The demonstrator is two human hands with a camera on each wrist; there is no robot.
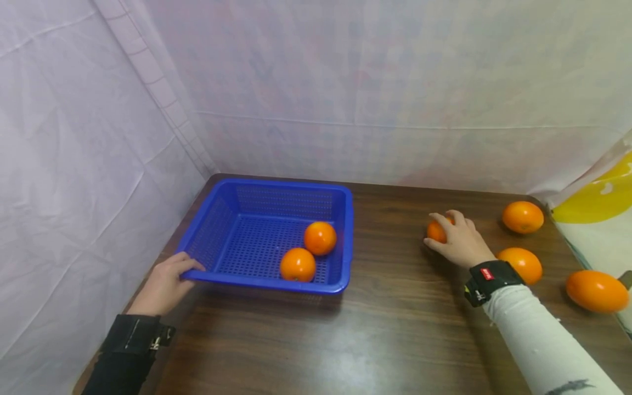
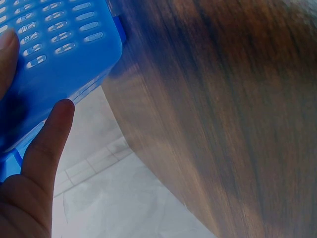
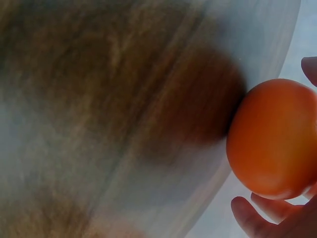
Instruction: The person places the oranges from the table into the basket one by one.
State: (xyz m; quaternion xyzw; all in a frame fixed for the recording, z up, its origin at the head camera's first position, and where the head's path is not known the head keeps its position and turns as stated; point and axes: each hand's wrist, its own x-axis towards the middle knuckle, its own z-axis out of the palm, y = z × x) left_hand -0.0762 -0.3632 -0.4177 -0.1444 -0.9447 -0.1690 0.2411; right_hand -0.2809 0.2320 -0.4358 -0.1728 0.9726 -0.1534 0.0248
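Observation:
My left hand [image 1: 162,282] grips the near left corner of a blue plastic basket [image 1: 266,282], thumb over the rim. In the left wrist view, the thumb and a finger lie against the perforated basket wall [image 2: 74,54]. Two oranges [image 1: 320,238] sit together inside, toward the right. At the right, my right hand [image 1: 464,241] has its fingers curled round another orange [image 1: 437,231] on the brown table. In the right wrist view this orange [image 3: 272,139] shows between fingertips above and below it, the rest of the hand being cut off by the frame edge.
Three more oranges lie right of my right hand: one at the back [image 1: 523,217], one by the wrist [image 1: 520,264], one near the table's right edge [image 1: 596,291]. White cloth [image 1: 370,82] hangs behind and at the left. A yellow shape [image 1: 594,195] shows at far right.

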